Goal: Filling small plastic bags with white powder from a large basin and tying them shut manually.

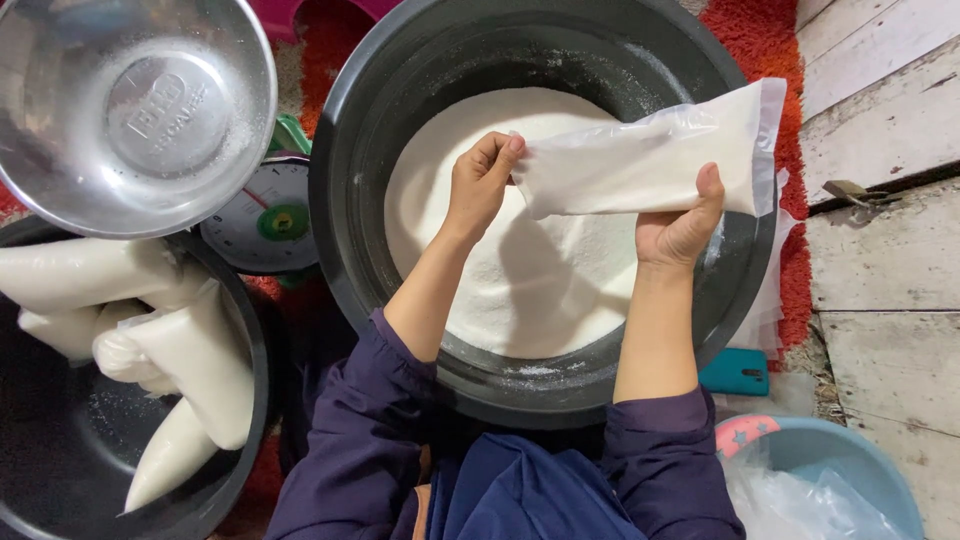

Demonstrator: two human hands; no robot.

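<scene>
clear plastic bag (650,160) of white granules held level over the big dark basin (345,240) heaped with the same white granules (520,280). left hand (482,180) pinches its twisted end, right hand (683,222) cups its body with the thumb up. steel bowl (135,110) sits on a dial scale (268,215); filled bags (190,350) lie in a second dark tub (245,400) at left.

We see a red shag rug (765,40) covering the floor at the top and along the right of centre. On the right edge of the frame lie worn, whitewashed floor planks (885,130) with dark gaps between them and a small metal hinge (848,190) on one gap. The light is soft and even.
</scene>
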